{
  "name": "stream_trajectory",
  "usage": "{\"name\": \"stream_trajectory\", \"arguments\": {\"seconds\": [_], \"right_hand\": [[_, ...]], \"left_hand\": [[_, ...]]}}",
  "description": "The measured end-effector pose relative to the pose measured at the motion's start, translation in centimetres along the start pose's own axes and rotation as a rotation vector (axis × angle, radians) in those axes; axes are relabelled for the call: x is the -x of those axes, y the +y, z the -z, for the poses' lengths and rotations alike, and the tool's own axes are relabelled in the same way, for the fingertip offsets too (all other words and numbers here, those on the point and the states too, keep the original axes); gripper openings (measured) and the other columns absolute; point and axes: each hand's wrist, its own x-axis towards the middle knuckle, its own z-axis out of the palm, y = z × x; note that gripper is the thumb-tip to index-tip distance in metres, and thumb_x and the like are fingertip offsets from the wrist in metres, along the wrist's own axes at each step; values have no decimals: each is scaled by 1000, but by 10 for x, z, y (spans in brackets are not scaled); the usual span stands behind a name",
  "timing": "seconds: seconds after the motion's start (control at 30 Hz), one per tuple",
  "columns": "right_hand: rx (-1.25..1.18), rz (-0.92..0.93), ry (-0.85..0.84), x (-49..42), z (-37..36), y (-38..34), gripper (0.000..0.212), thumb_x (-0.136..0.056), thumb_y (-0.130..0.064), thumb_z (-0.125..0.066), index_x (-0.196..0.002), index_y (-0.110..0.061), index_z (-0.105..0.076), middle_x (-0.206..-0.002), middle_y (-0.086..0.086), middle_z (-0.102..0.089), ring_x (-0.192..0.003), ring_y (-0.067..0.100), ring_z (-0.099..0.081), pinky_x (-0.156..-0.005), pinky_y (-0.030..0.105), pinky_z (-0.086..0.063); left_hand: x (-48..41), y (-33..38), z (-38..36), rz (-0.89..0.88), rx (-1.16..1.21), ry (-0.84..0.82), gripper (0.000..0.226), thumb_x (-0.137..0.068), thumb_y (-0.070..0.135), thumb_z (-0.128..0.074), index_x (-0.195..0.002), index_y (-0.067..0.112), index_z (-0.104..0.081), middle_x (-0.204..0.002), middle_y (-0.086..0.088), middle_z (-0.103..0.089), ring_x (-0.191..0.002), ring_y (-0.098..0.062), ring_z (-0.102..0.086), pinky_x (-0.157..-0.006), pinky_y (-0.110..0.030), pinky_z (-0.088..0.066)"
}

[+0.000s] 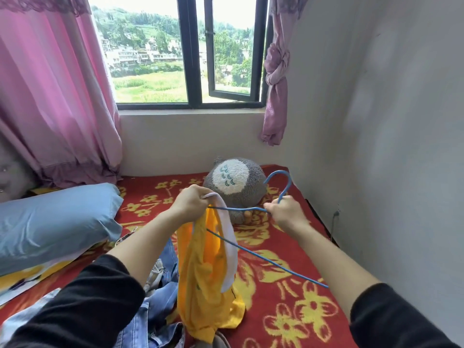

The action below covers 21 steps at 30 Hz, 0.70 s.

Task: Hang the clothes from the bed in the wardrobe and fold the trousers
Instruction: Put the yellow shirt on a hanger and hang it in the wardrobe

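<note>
- Head view: we see both hands raised over the bed, which is covered by a red blanket with yellow flowers.
- Our left hand has its fingers curled round the white-trimmed edge of a yellow garment, pinching it at the top.
- That garment hangs straight down from the left hand, and its lower end reaches the bed beside a heap of blue jeans.
- Our right hand grips a blue wire hanger at the neck just under its hook, fingers closed round the wire.
- One shoulder of the hanger runs across to the left hand and into the garment's opening; the long bottom bar slants down to the right, clear of the cloth.
- Behind the hands lies a grey plush toy against the wall under the window.
- A blue pillow rests on the left side of the bed, near the pink curtain.
</note>
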Motion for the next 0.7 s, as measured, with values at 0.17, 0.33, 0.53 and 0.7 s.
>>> {"name": "stream_trajectory", "arguments": {"seconds": [0.17,0.33,0.53,0.7], "right_hand": [[-14,-16,-31,11,-40,-9,32,-87,-25,-52,-65,-4,-64,-64,9,-60,-70,32,-56,-53,34,-32],[-246,-17,10,9,-27,-16,32,-75,-15,-57,-44,-15,-59,-49,1,-49,-55,20,-45,-53,35,-31],[-353,51,-67,20,-32,-25,21,-70,-17,-62,-59,1,-66,-51,1,-58,-48,10,-47,-49,22,-36],[-483,107,-399,20,-12,-29,33,-60,-13,-50,-80,-7,-75,-64,-2,-66,-62,10,-55,-57,21,-44]], "left_hand": [[8,27,-20,-64,147,-79,17,-92,24,-57,-95,30,-73,-54,12,-55,-38,0,-39,-40,-15,-33],[20,22,-6,20,307,-341,57,-81,29,-63,-136,23,-49,-76,1,-66,-66,-12,-65,-62,-27,-53],[15,15,-12,-227,-450,-118,23,-88,31,-48,-106,32,-62,-105,5,-48,-113,-22,-36,-97,-37,-25],[14,2,-8,-273,-263,-123,20,-83,7,-42,-77,22,-52,-73,2,-54,-72,-23,-46,-58,-32,-29]]}}
